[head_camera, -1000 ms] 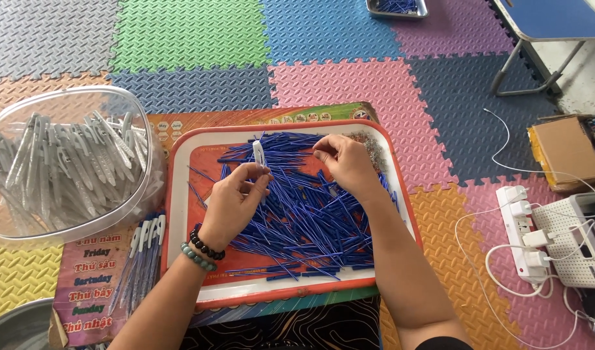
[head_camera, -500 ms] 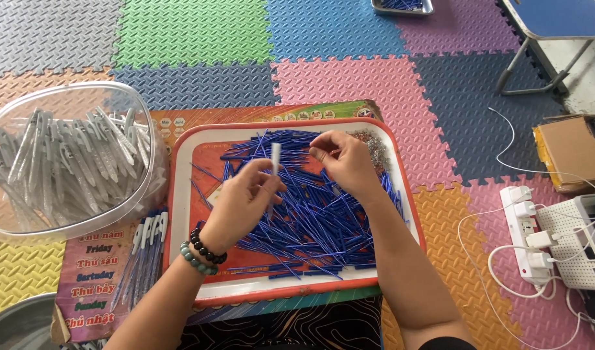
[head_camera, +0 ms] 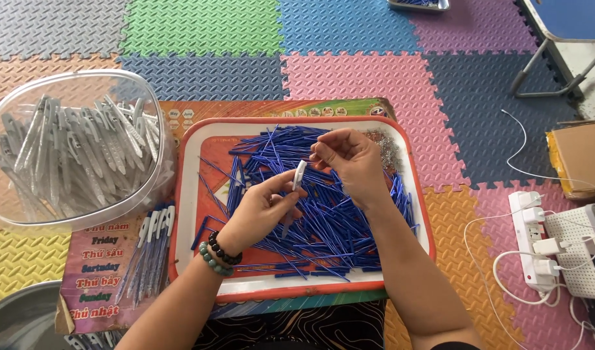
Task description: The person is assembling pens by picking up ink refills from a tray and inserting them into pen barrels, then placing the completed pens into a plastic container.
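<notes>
- left hand (head_camera: 262,210) over the orange-rimmed tray (head_camera: 401,272), fingers closed round a pale grey pen barrel (head_camera: 298,176), held upright, open end up
- right hand (head_camera: 349,159) just above and beside the barrel tip, thumb and forefinger pinched together; looks like something thin is between them, too small to tell what
- tray holds a loose heap of blue refills (head_camera: 323,227), crossed every way; small silvery patch of springs (head_camera: 388,146) at the far right corner
- clear plastic tub (head_camera: 12,214) of grey barrels sits left of the tray, touching the cardboard sheet under it
- a row of finished pens (head_camera: 151,240) lies on that sheet just left of the tray rim
- risk: barrel gripped low, top free, so a push off-axis could tilt it and the part misses the opening
- risk: forearms hang right over the heap; a drag would sweep refills over the low rim onto the floor mats (head_camera: 349,78)
- risk: a dropped small part vanishes in the blue tangle
</notes>
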